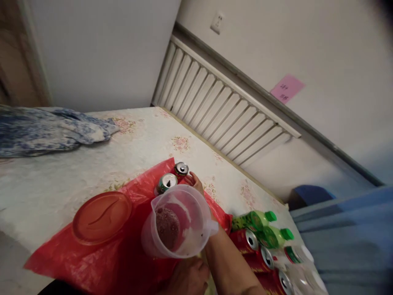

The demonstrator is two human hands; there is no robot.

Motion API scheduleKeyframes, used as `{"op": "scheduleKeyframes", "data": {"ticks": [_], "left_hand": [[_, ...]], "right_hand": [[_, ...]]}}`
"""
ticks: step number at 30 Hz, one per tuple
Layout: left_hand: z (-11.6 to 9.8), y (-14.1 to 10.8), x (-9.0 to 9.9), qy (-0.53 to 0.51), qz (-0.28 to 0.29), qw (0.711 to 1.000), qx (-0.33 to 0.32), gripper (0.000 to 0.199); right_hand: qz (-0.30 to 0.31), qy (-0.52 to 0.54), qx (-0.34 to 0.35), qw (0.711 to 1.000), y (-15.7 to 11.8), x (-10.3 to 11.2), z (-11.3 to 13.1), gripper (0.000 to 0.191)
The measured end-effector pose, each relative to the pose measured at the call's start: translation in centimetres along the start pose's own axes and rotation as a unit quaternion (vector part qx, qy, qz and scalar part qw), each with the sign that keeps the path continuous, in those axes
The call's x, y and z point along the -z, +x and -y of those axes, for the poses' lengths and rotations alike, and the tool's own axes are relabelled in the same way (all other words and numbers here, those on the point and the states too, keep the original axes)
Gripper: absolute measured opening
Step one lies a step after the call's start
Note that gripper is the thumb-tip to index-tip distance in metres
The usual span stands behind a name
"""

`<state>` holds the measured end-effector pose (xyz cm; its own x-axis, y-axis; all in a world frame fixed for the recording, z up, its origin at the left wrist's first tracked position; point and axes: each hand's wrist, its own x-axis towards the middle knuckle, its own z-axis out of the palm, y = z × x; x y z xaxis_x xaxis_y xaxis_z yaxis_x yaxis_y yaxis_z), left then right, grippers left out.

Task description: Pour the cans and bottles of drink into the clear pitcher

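Note:
A clear plastic measuring jug with foamy dark liquid stands in the middle, its handle towards the right. Past it reaches my right hand, fingers bent against the side of a dark red drink can; the jug hides part of this hand. Beside that can is an opened green drink can. Below the jug, my left hand is closed, and what its fingers hold cannot be made out. An orange-red round lid lies on a red plastic sheet or bag, left of the jug.
Several red cans and green-capped bottles lie at the right. A floral cloth covers the surface, with a blue-white fabric at the left. Behind stands a radiator; a blue curtain hangs right.

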<state>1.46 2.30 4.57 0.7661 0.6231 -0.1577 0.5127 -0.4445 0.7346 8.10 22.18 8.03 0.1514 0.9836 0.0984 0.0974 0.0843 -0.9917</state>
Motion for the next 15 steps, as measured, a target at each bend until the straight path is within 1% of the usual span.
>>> {"op": "scheduleKeyframes", "data": {"ticks": [3,6,8,11,13,15], "left_hand": [[-0.8,-0.9,1.3,0.009,-0.026,1.000,-0.001,0.028],[-1.3,-1.3,1.9,0.026,-0.037,0.999,-0.019,0.027],[-1.2,-1.3,1.9,0.039,-0.052,0.997,-0.037,0.024],[-0.8,-1.0,1.5,0.071,-0.063,0.994,-0.057,0.023],[-0.4,-0.9,1.1,0.083,-0.075,0.991,-0.075,0.024],[-0.1,-0.8,0.9,0.087,-0.082,0.990,-0.078,0.025]], "right_hand": [[-0.057,0.022,-0.037,0.997,-2.0,2.7,0.3,0.057],[-0.094,0.018,-0.030,0.995,-6.0,5.7,1.2,0.053],[-0.116,0.004,-0.011,0.993,-9.6,7.5,1.7,0.049],[-0.157,-0.017,0.001,0.987,-16.1,10.0,2.0,0.041],[-0.190,-0.035,-0.004,0.981,-20.6,11.7,1.7,0.035],[-0.233,-0.065,-0.004,0.970,-24.6,13.8,0.8,0.032]]}}
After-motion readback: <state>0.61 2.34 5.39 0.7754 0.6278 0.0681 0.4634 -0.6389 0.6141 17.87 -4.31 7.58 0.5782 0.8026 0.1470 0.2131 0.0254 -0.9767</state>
